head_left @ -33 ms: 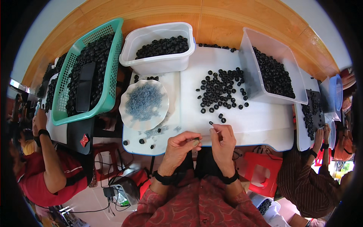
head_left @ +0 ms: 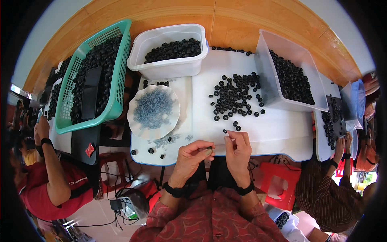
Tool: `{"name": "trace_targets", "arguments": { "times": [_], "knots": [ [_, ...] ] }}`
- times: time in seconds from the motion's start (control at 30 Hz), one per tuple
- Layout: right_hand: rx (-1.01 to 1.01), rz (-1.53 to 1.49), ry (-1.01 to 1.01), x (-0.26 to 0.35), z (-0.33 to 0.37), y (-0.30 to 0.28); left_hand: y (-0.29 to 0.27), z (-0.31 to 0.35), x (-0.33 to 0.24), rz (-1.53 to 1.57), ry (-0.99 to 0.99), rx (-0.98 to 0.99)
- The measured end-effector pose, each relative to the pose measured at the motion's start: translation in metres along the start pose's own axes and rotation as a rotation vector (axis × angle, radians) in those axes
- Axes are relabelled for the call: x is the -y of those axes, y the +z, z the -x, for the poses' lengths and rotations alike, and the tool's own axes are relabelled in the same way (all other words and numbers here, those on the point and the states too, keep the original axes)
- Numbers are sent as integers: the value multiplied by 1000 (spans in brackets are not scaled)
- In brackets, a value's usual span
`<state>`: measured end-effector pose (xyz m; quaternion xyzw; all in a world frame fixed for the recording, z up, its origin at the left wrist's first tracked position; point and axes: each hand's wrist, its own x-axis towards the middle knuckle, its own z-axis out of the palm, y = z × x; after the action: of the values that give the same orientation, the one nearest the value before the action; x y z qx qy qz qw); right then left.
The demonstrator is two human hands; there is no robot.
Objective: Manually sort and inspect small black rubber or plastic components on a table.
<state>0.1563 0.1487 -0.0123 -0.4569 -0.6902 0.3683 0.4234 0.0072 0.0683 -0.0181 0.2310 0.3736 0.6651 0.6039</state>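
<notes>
Bent over a white table (head_left: pixel 282 139), a person in a patterned red shirt (head_left: pixel 213 218) works with both hands at its near edge. The left hand (head_left: pixel 194 156) is closed in a narrow pinch, thumb against forefinger, on a small dark piece (head_left: pixel 209 148), mostly hidden, its exact shape hard to make out. The right hand (head_left: pixel 238 150), just beside it, pinches a small black piece (head_left: pixel 225 131) at its fingertips, over the tabletop. Just beyond lies a loose scatter of black rings (head_left: pixel 238 94), a few strays nearest the right hand. Left of the scatter, a scalloped white plate (head_left: pixel 138 126) bears a heap of tiny bluish clear bits (head_left: pixel 155 105), more of them spilled beside its rim. At the back stand a white tub (head_left: pixel 171 71) and, to the right, a translucent bin (head_left: pixel 270 86), both holding black rings. At far left, a tilted green basket (head_left: pixel 119 86) is heaped with black pieces, a dark phone (head_left: pixel 91 92) resting on top. Co-workers sit on either side, one in a red top (head_left: pixel 56 193), another in dark stripes (head_left: pixel 326 201).
</notes>
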Motion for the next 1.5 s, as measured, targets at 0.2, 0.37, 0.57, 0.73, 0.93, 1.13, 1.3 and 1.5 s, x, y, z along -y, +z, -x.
{"name": "trace_targets", "arguments": {
  "times": [0.2, 0.37, 0.57, 0.73, 0.93, 1.13, 1.3, 1.5],
  "knots": [
    [-61, 373, -162, -5, -8, 7, -1, 0, -2, 23, -29, -23],
    [-80, 443, -217, -7, -9, 7, -1, 0, -2, 20, -39, -25],
    [133, 36, 31, 24, 2, -4, 4, 0, 2, -77, -13, -44],
    [194, -95, 18, 25, 8, -5, 9, -1, 3, -206, 80, -26],
    [163, -233, 162, 27, 12, -3, 11, 1, -2, -244, 57, -29],
    [191, -293, 170, 26, 12, -7, 13, 2, -4, -211, 67, -22],
    [188, -375, 191, 20, 14, -6, 12, 1, -1, -185, 58, -19],
    [158, -470, 223, 25, 13, -6, 7, 1, 1, 43, -45, -50]
  ]
}}
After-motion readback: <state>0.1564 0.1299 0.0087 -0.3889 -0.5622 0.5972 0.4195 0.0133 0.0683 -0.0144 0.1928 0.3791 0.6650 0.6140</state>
